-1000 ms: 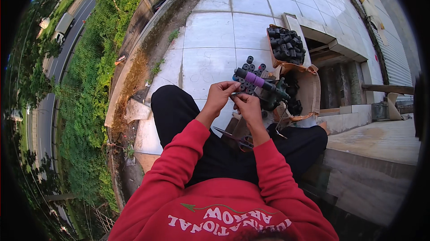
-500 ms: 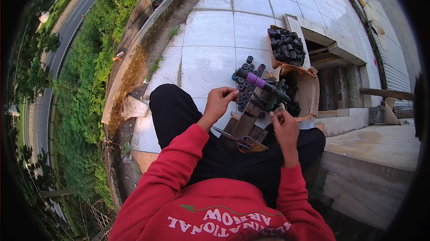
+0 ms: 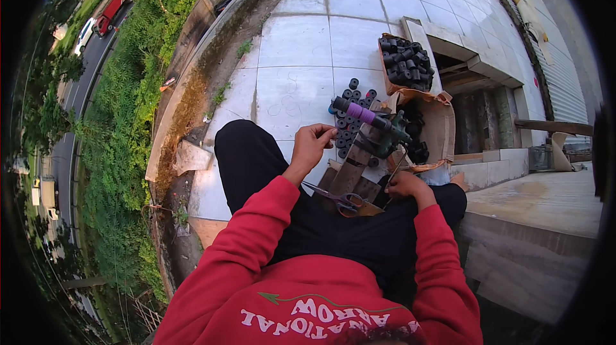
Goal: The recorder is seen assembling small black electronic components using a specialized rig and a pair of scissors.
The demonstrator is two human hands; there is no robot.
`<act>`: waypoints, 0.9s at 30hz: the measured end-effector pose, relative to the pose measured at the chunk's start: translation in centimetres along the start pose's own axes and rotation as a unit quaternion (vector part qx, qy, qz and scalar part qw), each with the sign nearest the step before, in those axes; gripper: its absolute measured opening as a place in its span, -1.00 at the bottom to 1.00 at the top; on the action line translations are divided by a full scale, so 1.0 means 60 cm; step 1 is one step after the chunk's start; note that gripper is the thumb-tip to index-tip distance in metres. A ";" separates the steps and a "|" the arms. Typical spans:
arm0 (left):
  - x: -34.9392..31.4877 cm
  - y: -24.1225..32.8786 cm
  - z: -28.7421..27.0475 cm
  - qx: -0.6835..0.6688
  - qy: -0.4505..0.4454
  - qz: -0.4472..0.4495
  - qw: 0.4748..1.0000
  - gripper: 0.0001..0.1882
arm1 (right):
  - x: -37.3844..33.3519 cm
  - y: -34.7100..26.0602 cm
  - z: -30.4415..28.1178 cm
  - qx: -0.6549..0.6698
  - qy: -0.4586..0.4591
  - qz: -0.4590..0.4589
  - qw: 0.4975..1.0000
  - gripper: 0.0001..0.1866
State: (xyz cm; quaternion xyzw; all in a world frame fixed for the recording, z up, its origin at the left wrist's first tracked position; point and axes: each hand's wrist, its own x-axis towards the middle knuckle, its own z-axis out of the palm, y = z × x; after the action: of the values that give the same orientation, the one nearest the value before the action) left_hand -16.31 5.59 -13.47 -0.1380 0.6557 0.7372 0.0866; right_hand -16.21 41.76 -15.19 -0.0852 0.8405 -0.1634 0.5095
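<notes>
Between my knees stands a dark green device (image 3: 385,142) on a metal-and-wood stand (image 3: 346,176). A black spool with purple winding (image 3: 360,113) sticks out from its upper left. Just left of the device is my left hand (image 3: 312,146), thumb and forefinger pinched together; what they hold, if anything, is too small to name. Low on the stand's right side, next to a thin rod, my right hand (image 3: 410,186) is closed with curled fingers, and their contents are hidden. Scissors with purple handles (image 3: 348,202) lie across the stand's near end.
Several small black cylinders (image 3: 347,128) stand on the white tiles (image 3: 292,95) beyond my left hand. A cardboard box (image 3: 443,128) holds more dark pieces at right; behind it is a heaped box of black cylinders (image 3: 407,63). A low wall (image 3: 186,75) borders the left, above greenery and a road.
My right hand has moved down and toward me, from beside the device to the stand's lower right. My left hand has barely shifted. Vehicles have appeared on the road.
</notes>
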 end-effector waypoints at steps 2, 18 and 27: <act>0.005 -0.003 -0.001 0.008 0.008 0.007 1.000 -0.79 | 0.040 0.000 -0.015 0.015 -0.031 0.028 0.999 -0.63; 0.008 0.003 0.015 -0.030 0.037 0.050 0.998 -0.79 | 0.205 0.171 -0.133 -0.044 0.351 -0.052 0.934 -0.78; 0.006 -0.001 0.006 -0.010 0.042 0.050 0.998 -0.78 | 0.094 0.073 -0.286 0.018 0.455 -0.054 0.889 -0.82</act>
State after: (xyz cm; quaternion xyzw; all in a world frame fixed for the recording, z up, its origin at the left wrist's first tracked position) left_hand -16.68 5.95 -13.60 -0.1364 0.6573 0.7409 0.0206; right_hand -33.90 47.33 -14.13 -0.0373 0.9712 -0.2265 0.0631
